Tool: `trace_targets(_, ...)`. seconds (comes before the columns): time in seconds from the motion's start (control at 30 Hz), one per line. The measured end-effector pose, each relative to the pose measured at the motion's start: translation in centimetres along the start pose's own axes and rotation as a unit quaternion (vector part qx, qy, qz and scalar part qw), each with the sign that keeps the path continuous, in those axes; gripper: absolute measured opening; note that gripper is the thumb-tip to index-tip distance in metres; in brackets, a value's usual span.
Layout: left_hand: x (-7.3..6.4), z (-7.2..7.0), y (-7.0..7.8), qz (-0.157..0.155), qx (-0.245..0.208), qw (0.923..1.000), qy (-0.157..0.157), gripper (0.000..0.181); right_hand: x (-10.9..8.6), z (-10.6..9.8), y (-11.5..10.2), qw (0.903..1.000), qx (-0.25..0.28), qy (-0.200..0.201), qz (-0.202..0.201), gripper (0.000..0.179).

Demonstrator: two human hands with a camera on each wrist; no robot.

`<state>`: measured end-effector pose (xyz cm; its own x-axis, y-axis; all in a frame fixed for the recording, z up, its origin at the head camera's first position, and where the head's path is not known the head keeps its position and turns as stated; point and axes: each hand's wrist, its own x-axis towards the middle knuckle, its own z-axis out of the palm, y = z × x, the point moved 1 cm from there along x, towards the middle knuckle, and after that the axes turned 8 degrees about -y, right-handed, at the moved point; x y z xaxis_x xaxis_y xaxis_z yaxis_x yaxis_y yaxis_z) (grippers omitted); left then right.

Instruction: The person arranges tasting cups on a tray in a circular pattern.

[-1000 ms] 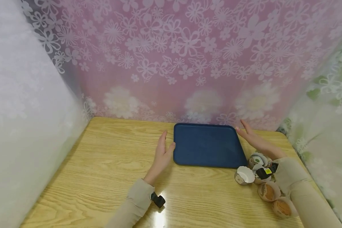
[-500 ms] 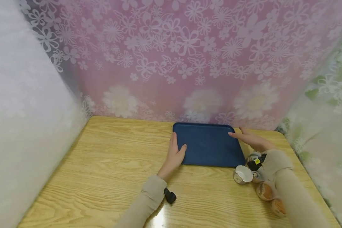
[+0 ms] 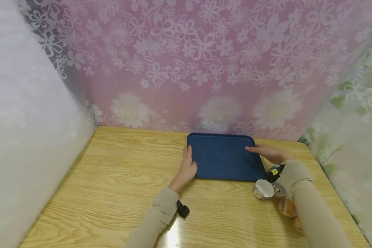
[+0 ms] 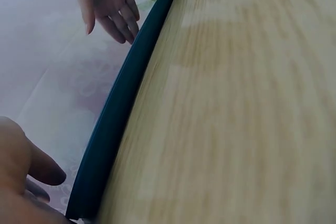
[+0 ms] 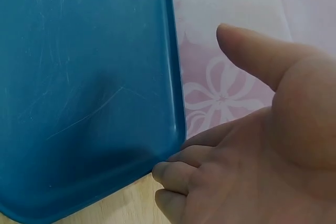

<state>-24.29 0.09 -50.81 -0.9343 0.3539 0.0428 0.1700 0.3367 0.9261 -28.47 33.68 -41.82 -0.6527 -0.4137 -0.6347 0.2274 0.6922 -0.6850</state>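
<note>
A dark blue rectangular tray lies at the back of the wooden table. My left hand is at its left edge, fingers along the side and thumb over the near corner. In the left wrist view, the left thumb stands raised beside the tray's rim. Across the tray, my right hand reaches over the right edge. The right wrist view shows its fingertips right at the tray's corner, with the thumb held up and apart from the tray.
An empty paper baking cup stands just in front of the tray's near right corner. Muffins in paper cups line up beside it, partly hidden under the right sleeve. A pink flowered curtain hangs right behind the tray.
Both hands have closed in on the tray's sides: the left moved right to its left edge, the right moved left and slightly down to its right edge. The tray looks unmoved.
</note>
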Motion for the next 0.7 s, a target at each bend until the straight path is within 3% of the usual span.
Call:
trace_targets(0.23,-0.2,-0.5,0.0,0.004,0.022,0.9993,-0.03,0.068,0.3,-0.2,0.0,0.9999,0.0,-0.011,-0.008,0.093)
trace_targets(0.47,-0.4,-1.4,-0.2,0.0,0.038,0.9988,-0.03,0.067,0.2,0.0,0.2,0.9988,0.011,-0.035,-0.032,0.082)
trace_targets(0.7,-0.9,-2.1,-0.3,-0.009,0.036,0.9985,-0.04,0.063,0.6,0.5,-0.4,0.9995,-0.001,-0.026,-0.017,0.088)
